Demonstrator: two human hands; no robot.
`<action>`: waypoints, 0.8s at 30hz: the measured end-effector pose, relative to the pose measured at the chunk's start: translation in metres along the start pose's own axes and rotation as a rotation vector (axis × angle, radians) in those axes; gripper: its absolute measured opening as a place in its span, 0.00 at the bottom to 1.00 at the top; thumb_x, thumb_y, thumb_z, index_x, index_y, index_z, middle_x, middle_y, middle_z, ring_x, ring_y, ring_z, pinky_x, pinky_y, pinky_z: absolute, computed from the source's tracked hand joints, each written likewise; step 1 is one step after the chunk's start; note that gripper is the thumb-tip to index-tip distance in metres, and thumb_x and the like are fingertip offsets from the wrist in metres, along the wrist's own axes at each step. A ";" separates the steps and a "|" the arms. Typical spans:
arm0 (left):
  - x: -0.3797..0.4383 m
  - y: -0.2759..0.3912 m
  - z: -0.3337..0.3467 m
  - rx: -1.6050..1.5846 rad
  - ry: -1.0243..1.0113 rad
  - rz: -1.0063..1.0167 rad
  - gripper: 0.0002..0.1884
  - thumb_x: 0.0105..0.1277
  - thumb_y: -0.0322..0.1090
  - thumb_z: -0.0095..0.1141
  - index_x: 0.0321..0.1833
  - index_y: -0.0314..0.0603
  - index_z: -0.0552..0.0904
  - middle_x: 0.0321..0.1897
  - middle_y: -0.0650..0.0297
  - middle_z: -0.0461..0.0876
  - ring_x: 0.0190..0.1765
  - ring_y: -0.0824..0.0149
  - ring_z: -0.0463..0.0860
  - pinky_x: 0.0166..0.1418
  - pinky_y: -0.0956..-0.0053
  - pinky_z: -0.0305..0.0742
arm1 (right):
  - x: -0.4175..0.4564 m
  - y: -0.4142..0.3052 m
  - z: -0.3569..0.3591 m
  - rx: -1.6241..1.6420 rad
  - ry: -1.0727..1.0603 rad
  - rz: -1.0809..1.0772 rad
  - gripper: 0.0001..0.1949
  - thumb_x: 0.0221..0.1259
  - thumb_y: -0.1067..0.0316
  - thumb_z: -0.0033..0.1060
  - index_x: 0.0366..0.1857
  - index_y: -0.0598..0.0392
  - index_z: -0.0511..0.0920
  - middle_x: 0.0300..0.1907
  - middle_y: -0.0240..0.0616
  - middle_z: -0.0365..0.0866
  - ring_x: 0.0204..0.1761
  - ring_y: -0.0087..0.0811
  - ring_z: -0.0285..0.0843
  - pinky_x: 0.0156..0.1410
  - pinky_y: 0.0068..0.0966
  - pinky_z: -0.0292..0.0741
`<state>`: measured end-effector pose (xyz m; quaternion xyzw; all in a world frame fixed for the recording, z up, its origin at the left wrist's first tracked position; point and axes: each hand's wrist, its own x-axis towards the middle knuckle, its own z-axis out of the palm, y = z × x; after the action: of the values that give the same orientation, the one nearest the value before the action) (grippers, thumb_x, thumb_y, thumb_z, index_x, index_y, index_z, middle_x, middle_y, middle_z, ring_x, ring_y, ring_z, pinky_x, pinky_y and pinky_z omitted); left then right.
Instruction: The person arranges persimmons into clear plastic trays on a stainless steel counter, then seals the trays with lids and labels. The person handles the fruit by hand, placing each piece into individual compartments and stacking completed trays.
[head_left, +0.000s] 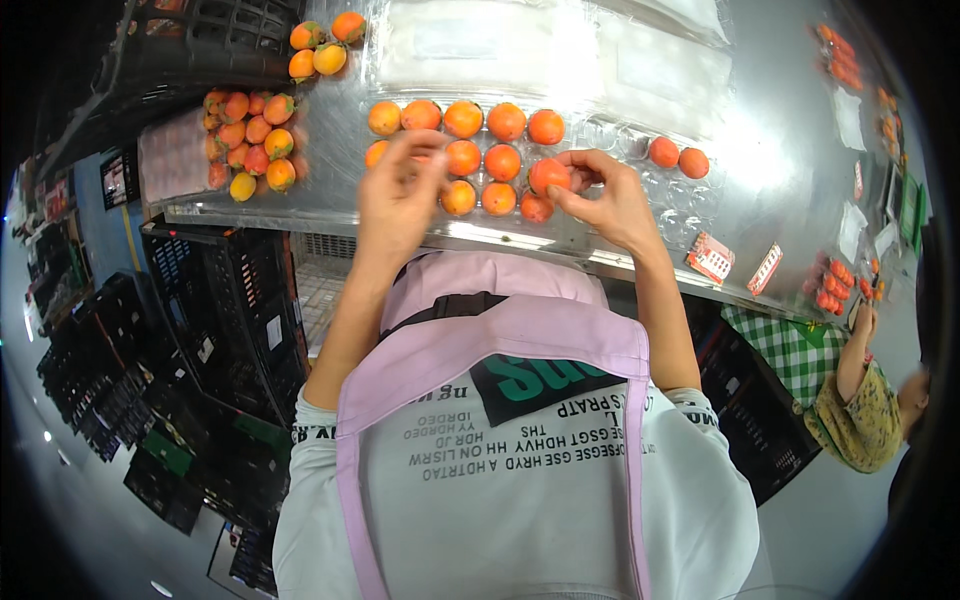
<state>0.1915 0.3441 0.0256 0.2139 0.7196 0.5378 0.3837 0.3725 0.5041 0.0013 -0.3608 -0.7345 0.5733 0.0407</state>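
My right hand (604, 187) holds an orange-red persimmon (549, 178) between thumb and fingers, at the right end of the middle row of a clear plastic tray. My left hand (405, 187), blurred, hovers over the left part of that tray; whether it holds anything cannot be told. Rows of persimmons (506, 121) fill much of the tray, partly hidden behind the left hand. Beside it on the right lies another clear plastic tray (679, 196) with two persimmons (664, 151) in its upper part and several bare cups.
Persimmons (257, 129) are heaped at the left beside stacked trays (174, 159); several more lie by a black crate (225, 34). Wrapped packs (480, 45) lie beyond the tray. Printed cards (710, 258) rest near the metal table's edge. Another person (855, 412) works at far right.
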 end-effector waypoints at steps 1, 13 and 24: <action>-0.002 0.003 0.010 -0.070 -0.102 -0.101 0.11 0.70 0.32 0.50 0.51 0.36 0.76 0.35 0.64 0.79 0.30 0.77 0.78 0.23 0.86 0.69 | -0.003 0.001 -0.003 0.140 -0.053 0.072 0.20 0.43 0.63 0.72 0.40 0.63 0.81 0.28 0.32 0.80 0.31 0.21 0.74 0.43 0.19 0.72; -0.018 0.004 0.053 -0.656 -0.501 -0.369 0.18 0.69 0.37 0.52 0.56 0.34 0.71 0.44 0.57 0.79 0.41 0.69 0.81 0.35 0.79 0.78 | -0.033 -0.022 -0.006 0.391 -0.008 -0.190 0.16 0.49 0.69 0.70 0.43 0.59 0.80 0.41 0.33 0.75 0.39 0.21 0.73 0.45 0.18 0.72; -0.024 0.004 0.068 -0.439 -0.423 0.061 0.25 0.57 0.24 0.64 0.57 0.35 0.71 0.52 0.59 0.75 0.53 0.68 0.77 0.57 0.74 0.73 | -0.042 -0.002 -0.011 0.835 -0.040 0.006 0.14 0.61 0.68 0.62 0.49 0.61 0.76 0.39 0.35 0.78 0.36 0.22 0.77 0.39 0.19 0.77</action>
<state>0.2589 0.3700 0.0283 0.2545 0.4836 0.6353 0.5457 0.4077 0.4885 0.0217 -0.3041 -0.4389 0.8288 0.1674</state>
